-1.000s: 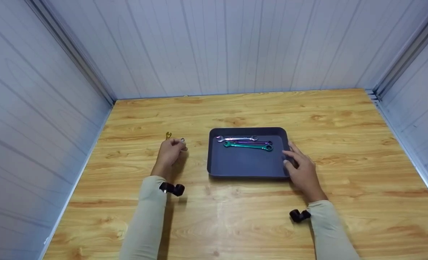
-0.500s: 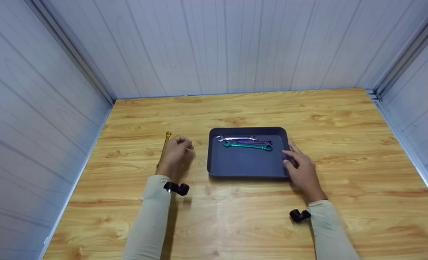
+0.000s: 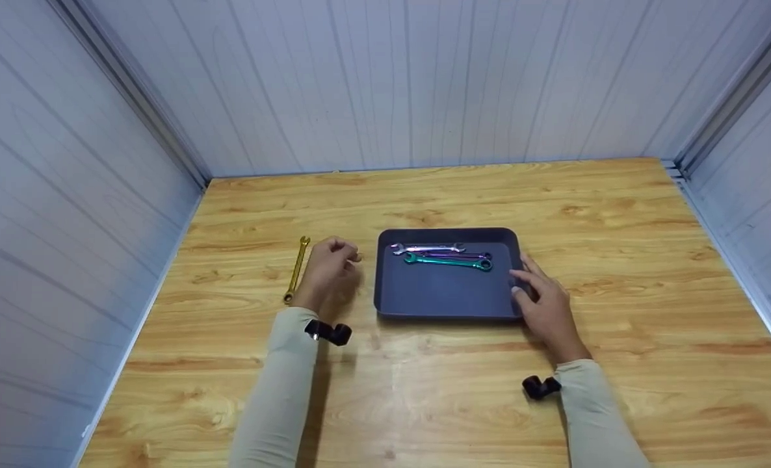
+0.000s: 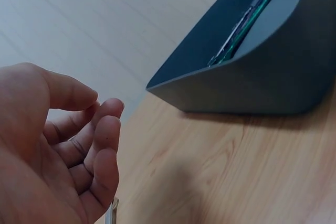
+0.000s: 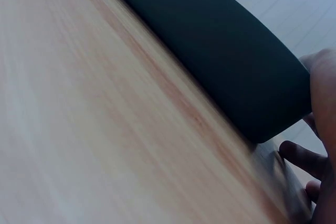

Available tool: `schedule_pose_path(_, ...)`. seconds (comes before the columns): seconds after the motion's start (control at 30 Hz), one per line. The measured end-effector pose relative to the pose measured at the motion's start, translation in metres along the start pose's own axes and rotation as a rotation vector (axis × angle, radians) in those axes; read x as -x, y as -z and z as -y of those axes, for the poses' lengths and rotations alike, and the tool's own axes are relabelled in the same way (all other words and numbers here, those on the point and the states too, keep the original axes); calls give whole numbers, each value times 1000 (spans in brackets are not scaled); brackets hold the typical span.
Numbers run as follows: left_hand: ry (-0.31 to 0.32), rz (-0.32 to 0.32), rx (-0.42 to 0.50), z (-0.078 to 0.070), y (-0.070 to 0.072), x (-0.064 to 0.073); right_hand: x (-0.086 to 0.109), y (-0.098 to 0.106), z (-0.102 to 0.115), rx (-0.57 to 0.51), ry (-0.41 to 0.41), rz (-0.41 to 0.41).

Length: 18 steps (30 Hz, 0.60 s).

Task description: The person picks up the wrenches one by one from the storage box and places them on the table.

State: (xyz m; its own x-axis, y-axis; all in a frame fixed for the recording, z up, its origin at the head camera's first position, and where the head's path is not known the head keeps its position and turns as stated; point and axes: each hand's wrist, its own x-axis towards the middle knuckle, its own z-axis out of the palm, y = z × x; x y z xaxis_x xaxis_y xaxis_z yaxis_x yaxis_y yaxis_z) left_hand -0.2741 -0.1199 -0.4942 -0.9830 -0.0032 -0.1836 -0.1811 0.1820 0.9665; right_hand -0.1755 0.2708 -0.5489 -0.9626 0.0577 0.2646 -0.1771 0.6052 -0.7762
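Observation:
Between the wrench and the tray, my left hand [image 3: 327, 266] hovers with fingers loosely curled, thumb close to the index finger. Nothing shows in its palm in the left wrist view. Just left of that hand a gold combination wrench [image 3: 296, 270] lies on the table. My right hand [image 3: 545, 305] holds the right wall of a dark grey tray [image 3: 450, 318], two fingertips over the rim and other fingers outside. Inside the tray, toward its back, lie a silver wrench [image 3: 428, 248], a purple wrench [image 3: 473, 255] mostly covered, and a green wrench [image 3: 447, 262].
The tray stands on a wood-grain table [image 3: 424, 403]. White panel walls [image 3: 372, 84] rise behind the table and at both sides. A black wrist camera [image 3: 330, 333] sits on the left sleeve, and another wrist camera [image 3: 541, 388] on the right one.
My left hand has moved right and slightly forward, away from the gold wrench, which is now uncovered along its whole length. My right hand and the tray stay put.

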Motion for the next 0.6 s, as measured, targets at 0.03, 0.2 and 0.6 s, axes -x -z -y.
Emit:
schedule_pose_path(0.03, 3, 2, 5, -1, -1, 0, 0, 0, 0, -1, 0, -2)
schedule_pose_path(0.2, -2, 17, 0, -4, -6, 0, 1, -3, 0, -2, 11, -13)
schedule_pose_path(0.6, 1, 48, 12, -11, -19, 0, 0, -2, 2, 5, -5, -11)
